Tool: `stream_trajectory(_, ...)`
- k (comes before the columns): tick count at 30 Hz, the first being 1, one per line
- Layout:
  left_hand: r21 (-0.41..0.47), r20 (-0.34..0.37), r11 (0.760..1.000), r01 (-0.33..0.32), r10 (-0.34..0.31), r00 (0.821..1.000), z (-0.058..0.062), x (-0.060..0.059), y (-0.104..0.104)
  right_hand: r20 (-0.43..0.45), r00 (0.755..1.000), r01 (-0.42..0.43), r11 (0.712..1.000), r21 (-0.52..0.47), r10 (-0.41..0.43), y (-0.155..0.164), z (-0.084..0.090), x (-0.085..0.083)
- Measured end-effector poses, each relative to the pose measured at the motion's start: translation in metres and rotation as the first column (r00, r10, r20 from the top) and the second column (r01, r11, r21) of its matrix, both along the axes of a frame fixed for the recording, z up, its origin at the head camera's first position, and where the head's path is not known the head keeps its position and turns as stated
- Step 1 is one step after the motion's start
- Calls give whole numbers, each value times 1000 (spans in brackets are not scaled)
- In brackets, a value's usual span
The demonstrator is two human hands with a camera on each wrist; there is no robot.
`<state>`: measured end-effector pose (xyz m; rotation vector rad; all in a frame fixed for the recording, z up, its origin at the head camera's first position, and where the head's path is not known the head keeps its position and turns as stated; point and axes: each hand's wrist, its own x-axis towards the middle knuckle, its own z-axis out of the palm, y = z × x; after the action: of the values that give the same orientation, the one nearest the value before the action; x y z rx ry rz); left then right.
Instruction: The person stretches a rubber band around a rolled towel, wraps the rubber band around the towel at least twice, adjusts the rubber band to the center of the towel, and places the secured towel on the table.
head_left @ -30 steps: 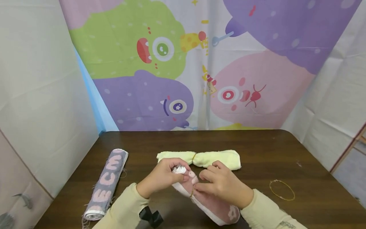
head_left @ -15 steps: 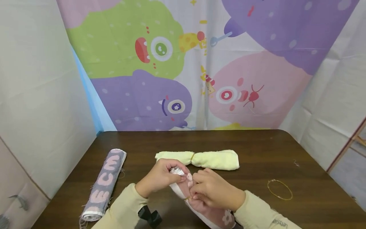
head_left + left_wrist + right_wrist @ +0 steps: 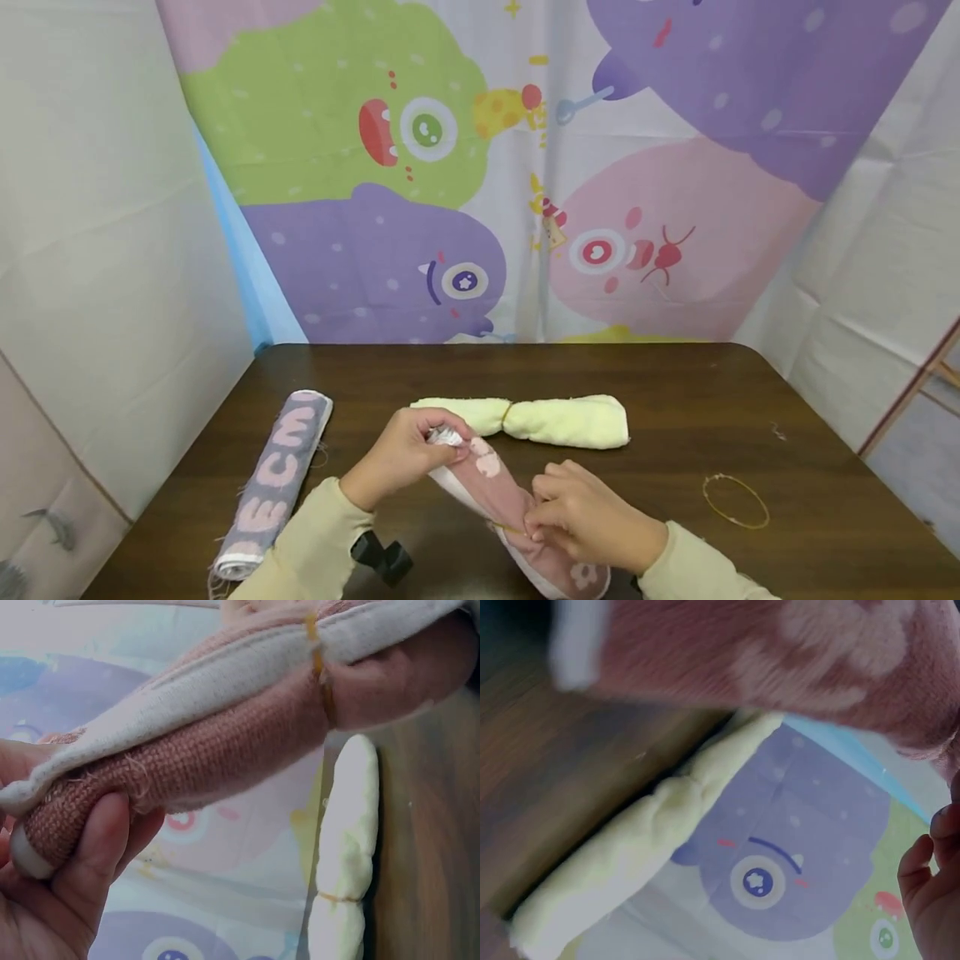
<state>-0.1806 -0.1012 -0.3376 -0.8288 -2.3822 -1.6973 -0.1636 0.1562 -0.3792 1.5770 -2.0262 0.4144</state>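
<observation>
A rolled pink towel (image 3: 495, 492) with white flower marks lies slantwise in front of me. My left hand (image 3: 408, 450) grips its far end, and in the left wrist view my fingers (image 3: 90, 862) curl round that end of the pink towel (image 3: 225, 742). My right hand (image 3: 577, 521) pinches a thin yellow rubber band (image 3: 510, 527) that circles the roll near its middle; the same rubber band (image 3: 319, 667) shows from the left wrist. The right wrist view has the pink towel (image 3: 780, 652) close above.
A rolled yellow towel (image 3: 540, 417) tied with a band lies just behind the hands. A rolled purple towel (image 3: 273, 479) with pink letters lies at the left. A loose rubber band (image 3: 737, 500) lies on the dark wooden table (image 3: 675, 383) at the right. Printed cloth hangs behind.
My right hand has slid the rubber band down the pink roll from near its far end toward the middle. The left hand shifted a little left, keeping its hold.
</observation>
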Motion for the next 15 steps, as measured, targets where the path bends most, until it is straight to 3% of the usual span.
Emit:
stream_trajectory(6,56,13,996,-77,76,997,0,-2,-8,0,1000,6,1000,-25,-6,10,-6,-1)
stream_trajectory(15,69,103,997,-45,38,994,-1,-5,-2,-3,995,99,988,-122,-100,9,-9,-9)
